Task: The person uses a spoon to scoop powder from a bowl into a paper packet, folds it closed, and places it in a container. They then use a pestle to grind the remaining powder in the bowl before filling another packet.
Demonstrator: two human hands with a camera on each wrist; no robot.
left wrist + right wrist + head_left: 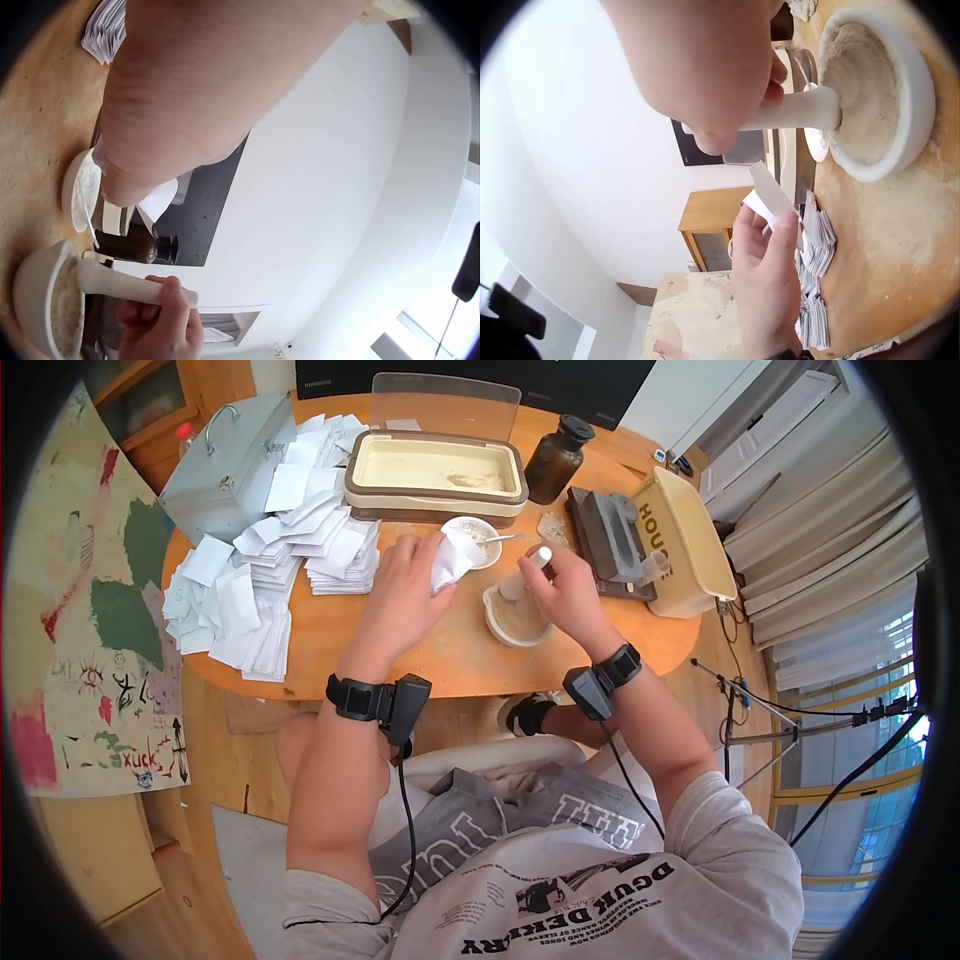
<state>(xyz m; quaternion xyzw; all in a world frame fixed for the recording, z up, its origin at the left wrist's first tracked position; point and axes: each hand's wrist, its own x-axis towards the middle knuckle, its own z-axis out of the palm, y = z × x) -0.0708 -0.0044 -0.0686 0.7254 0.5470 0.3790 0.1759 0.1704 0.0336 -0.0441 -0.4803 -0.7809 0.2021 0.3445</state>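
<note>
My left hand [400, 600] pinches a folded white paper packet [457, 557] between thumb and fingers, just beside a small white bowl. Pale powder and a white spoon [506, 538] are in that bowl [70, 191]. My right hand [570, 590] grips the upper part of a white pestle [124, 286]. The pestle slants into a white mortar [921, 97], its thick end down at the powder. Fine beige powder [862, 139] coats the inside of the mortar, which stands on the wooden table near the front edge.
Stacks of white paper packets [260, 585] lie left, by a metal case [225, 465]. Behind the bowl stands a cream-and-brown tray box [435, 510] with a raised clear lid. A brown bottle [555, 463], a grey device [607, 540] and a cream bin [690, 550] stand right.
</note>
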